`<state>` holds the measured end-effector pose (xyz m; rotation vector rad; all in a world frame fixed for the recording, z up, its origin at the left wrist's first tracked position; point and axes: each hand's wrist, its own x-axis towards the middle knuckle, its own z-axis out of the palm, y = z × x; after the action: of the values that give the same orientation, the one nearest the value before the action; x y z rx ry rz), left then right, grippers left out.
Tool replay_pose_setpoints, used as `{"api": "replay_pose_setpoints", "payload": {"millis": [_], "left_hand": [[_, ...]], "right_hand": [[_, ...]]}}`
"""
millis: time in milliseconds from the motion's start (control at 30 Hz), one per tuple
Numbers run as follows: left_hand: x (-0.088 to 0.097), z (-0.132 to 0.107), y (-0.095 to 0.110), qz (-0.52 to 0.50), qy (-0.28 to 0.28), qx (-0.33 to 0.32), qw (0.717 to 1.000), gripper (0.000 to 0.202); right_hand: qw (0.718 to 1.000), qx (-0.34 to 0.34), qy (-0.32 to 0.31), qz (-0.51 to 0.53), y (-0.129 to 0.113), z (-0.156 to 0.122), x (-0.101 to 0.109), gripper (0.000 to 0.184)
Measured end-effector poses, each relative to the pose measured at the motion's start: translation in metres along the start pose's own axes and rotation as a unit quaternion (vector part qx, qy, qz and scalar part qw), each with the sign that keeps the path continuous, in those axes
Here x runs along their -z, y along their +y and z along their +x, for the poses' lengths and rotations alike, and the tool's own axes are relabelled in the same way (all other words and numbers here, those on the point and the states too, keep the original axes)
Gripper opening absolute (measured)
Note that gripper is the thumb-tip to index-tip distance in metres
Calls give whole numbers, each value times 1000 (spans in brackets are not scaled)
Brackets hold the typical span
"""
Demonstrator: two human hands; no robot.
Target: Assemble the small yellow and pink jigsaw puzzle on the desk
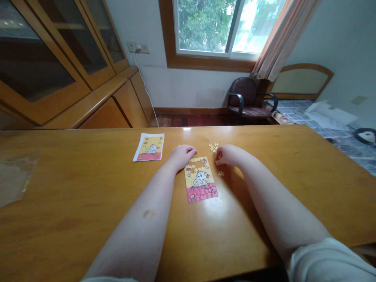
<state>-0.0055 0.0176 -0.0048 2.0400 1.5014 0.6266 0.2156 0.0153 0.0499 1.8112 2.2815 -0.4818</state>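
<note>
A partly assembled jigsaw puzzle (202, 192) lies on the table, yellow above and pink below, with a white cartoon animal in the middle. Near its top a gap shows the bare wood. My left hand (182, 155) rests at the puzzle's upper left corner, fingers stretched to the right and holding nothing. Right of the puzzle, my right hand (227, 155) has thumb and fingertips pinched together low over the table, with a small puzzle piece (216, 161) at the tips. Beyond it lie several loose pieces (213, 147) in a cluster, and another loose piece (221, 173) sits nearer me.
A printed reference picture (151, 148) lies on the wooden table (102, 188) to the left. At the far left edge is a clear plastic bag (14, 176). Behind the table stand a glass-door cabinet (85, 78), an armchair (248, 98) and a bed (299, 107).
</note>
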Motion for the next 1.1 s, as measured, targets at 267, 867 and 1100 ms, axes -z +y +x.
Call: {"api": "replay_pose_setpoints", "payload": {"millis": [267, 867, 1100], "left_hand": [[0, 0, 0, 12, -3, -5, 1000, 30], [-1, 1, 0, 9, 0, -13, 1000, 29], [0, 1, 1, 16, -4, -10, 1000, 29]], "right_hand": [[999, 14, -35, 20, 2, 5, -5, 19], [996, 82, -28, 14, -3, 3, -10, 18], [997, 51, -44, 41, 2, 7, -11, 21]]}}
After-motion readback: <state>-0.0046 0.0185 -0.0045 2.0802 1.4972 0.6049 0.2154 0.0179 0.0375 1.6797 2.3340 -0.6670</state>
